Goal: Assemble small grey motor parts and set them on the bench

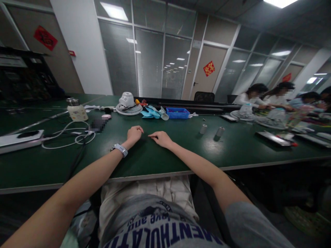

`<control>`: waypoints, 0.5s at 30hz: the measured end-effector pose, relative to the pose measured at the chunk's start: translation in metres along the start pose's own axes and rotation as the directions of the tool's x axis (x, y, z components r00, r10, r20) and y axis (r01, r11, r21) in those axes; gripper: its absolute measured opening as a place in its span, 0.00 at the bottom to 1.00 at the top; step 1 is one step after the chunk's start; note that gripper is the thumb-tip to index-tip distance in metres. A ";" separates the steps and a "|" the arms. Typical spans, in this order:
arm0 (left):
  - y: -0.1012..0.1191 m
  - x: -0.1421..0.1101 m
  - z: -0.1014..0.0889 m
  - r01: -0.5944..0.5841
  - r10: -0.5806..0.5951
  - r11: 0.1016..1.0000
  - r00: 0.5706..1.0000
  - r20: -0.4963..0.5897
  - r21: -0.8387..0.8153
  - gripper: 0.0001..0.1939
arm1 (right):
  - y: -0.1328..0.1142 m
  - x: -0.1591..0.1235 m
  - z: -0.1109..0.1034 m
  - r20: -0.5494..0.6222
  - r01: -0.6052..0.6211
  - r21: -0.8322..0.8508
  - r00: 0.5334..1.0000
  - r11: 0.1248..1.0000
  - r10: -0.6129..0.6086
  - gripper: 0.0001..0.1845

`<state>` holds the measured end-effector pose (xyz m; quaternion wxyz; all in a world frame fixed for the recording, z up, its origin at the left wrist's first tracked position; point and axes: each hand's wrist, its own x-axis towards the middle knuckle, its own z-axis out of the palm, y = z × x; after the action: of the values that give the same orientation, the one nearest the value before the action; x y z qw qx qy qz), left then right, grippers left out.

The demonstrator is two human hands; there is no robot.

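Observation:
My left hand (134, 135) rests on the green table (176, 162), its fingers curled in, with no object visible in it. A watch (120, 150) with a light strap sits on that wrist. Just to the right lies my right hand (161, 138), its index finger stretched toward the left hand and nothing seen in it. A small gap separates the two hands. Farther right, two grey metal cylinders (203, 129) stand on the table. Beyond the hands are blue fan blades (151, 112), a blue plastic basket (178, 113) and a white fan housing (127, 100) on a round grille.
At the left are a cream bottle (77, 111), looped white cables (63, 147) and a flat white device (20, 140). Dark long bars (191, 107) line the table's back. Several people sit at the right, near more fan parts (271, 119) and a tablet-like device (275, 138).

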<state>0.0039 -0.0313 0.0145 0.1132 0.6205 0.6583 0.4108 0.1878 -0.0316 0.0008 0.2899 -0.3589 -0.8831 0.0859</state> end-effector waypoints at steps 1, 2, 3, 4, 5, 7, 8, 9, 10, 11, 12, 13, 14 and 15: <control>-0.001 0.000 0.000 0.002 -0.002 1.000 1.000 0.004 -0.005 0.12 | 0.003 0.000 -0.005 -0.012 -0.024 -0.014 1.000 1.000 0.023 0.17; -0.001 0.001 0.000 0.005 -0.005 1.000 1.000 0.007 -0.009 0.12 | 0.006 0.000 -0.012 -0.033 -0.051 -0.034 0.998 0.998 0.050 0.17; -0.002 0.002 0.000 0.011 -0.011 1.000 1.000 0.008 -0.012 0.12 | 0.011 -0.001 -0.020 -0.067 -0.083 -0.061 0.995 0.995 0.079 0.17; -0.003 0.003 0.000 0.016 -0.016 1.000 1.000 0.009 -0.013 0.12 | 0.017 -0.002 -0.031 -0.121 -0.124 -0.096 0.986 0.988 0.112 0.17; -0.003 0.003 0.000 0.019 -0.019 1.000 1.000 0.010 -0.015 0.12 | 0.025 -0.005 -0.044 -0.195 -0.178 -0.137 0.969 0.974 0.150 0.17; -0.004 0.004 0.001 0.017 -0.017 1.000 1.000 0.019 -0.020 0.12 | 0.046 -0.015 -0.074 -0.384 -0.326 -0.215 0.895 0.920 0.227 0.17; -0.004 0.004 0.002 0.013 -0.013 1.000 1.000 0.027 -0.025 0.12 | 0.057 -0.023 -0.091 -0.482 -0.419 -0.234 0.833 0.877 0.270 0.18; -0.004 0.004 0.002 0.008 -0.007 1.000 0.999 0.038 -0.030 0.12 | 0.069 -0.031 -0.107 -0.562 -0.512 -0.239 0.766 0.825 0.313 0.18; -0.003 0.004 0.003 0.001 0.000 0.999 0.999 0.047 -0.033 0.12 | 0.081 -0.040 -0.121 -0.622 -0.596 -0.235 0.699 0.768 0.353 0.18; -0.003 0.003 0.004 -0.007 0.008 0.999 0.999 0.052 -0.035 0.12 | 0.092 -0.049 -0.134 -0.672 -0.670 -0.221 0.631 0.708 0.388 0.19; -0.002 0.002 0.004 -0.016 0.018 0.999 0.998 0.054 -0.035 0.12 | 0.102 -0.058 -0.144 -0.708 -0.732 -0.202 0.568 0.651 0.420 0.19; -0.002 0.002 0.004 -0.026 0.028 0.999 0.998 0.054 -0.034 0.13 | 0.110 -0.065 -0.151 -0.731 -0.781 -0.181 0.514 0.598 0.450 0.19; -0.001 0.001 0.004 -0.033 0.035 0.999 0.998 0.052 -0.032 0.13 | 0.117 -0.071 -0.156 -0.744 -0.818 -0.158 0.467 0.553 0.479 0.18; -0.001 0.001 0.004 -0.038 0.039 0.999 0.998 0.053 -0.030 0.13 | 0.122 -0.076 -0.158 -0.746 -0.845 -0.139 0.432 0.516 0.507 0.18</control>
<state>0.0058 -0.0285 0.0113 0.1317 0.6422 0.6370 0.4056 0.3936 -0.0033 0.0518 0.3957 -0.7625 -0.4881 -0.1544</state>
